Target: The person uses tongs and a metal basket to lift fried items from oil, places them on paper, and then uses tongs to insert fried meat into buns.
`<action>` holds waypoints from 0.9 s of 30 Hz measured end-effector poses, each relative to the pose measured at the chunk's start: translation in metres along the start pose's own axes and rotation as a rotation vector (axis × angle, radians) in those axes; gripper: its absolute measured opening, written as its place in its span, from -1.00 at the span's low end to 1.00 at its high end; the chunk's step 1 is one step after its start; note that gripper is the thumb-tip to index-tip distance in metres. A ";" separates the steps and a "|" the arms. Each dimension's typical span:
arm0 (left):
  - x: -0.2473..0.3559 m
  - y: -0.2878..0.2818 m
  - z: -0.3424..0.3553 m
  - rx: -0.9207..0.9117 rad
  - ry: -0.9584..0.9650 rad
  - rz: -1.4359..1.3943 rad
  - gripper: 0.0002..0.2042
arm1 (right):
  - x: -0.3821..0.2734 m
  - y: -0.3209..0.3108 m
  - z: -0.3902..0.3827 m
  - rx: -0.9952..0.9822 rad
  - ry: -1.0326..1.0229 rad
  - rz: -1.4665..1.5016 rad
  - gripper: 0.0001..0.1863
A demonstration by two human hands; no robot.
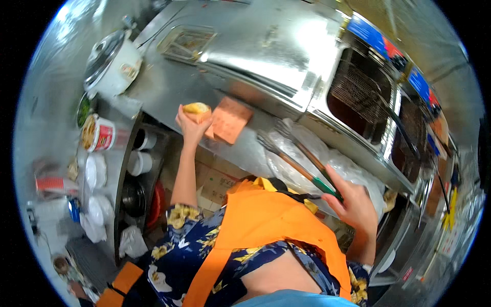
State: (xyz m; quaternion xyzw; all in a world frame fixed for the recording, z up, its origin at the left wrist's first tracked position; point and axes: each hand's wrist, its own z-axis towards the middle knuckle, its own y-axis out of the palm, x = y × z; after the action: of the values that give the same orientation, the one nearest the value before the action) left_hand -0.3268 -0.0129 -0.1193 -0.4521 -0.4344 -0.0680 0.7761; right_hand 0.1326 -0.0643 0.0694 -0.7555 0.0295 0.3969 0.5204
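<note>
My left hand (192,129) is closed around a small orange-pink paper pouch. From the top of the pouch shows a golden-yellow piece of food (196,108), like a bun or pastry; its exact kind is unclear. Just right of this hand, a stack of orange-pink paper bags (231,120) lies on the metal counter. In my right hand (353,202) are long tongs (302,169) with brown arms and green near the grip. The tongs' jaws are spread apart with nothing between them, over clear plastic bags (291,146) at the counter's front.
To the right are deep fryers (357,97) with wire baskets. A shallow metal tray (186,42) sits at the back, near a white rice cooker (113,64). Left shelves hold a tub (99,134) and white containers (97,171). Someone's orange-strapped clothing (125,279) shows at lower left.
</note>
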 end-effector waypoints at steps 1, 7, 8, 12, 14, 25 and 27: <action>-0.013 0.000 0.022 -0.029 -0.022 0.053 0.16 | 0.005 0.008 -0.006 0.045 0.044 0.055 -0.35; -0.056 0.014 0.127 0.113 -0.020 0.359 0.06 | 0.012 0.037 -0.029 0.120 0.198 0.241 -0.34; -0.056 0.015 0.139 0.045 0.053 0.437 -0.15 | 0.017 0.042 -0.032 0.143 0.204 0.217 -0.34; -0.081 0.016 0.162 0.121 0.245 0.468 -0.62 | 0.018 0.042 -0.041 0.150 0.289 0.235 -0.36; -0.047 0.016 0.141 0.110 -0.045 -0.112 -0.50 | 0.027 0.050 -0.063 0.192 0.309 0.328 -0.32; 0.070 0.038 0.002 -0.167 -0.026 -0.807 -0.78 | 0.103 0.106 -0.256 1.063 0.388 1.327 -0.42; 0.088 0.044 -0.016 -0.167 -0.065 -0.835 -0.79 | 0.133 0.097 -0.278 1.205 0.348 1.264 -0.49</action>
State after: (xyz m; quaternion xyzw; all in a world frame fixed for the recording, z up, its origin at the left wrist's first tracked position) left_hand -0.2411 0.0262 -0.0865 -0.3006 -0.5975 -0.3972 0.6284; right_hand 0.3374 -0.2850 -0.0490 -0.2457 0.7232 0.4064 0.5015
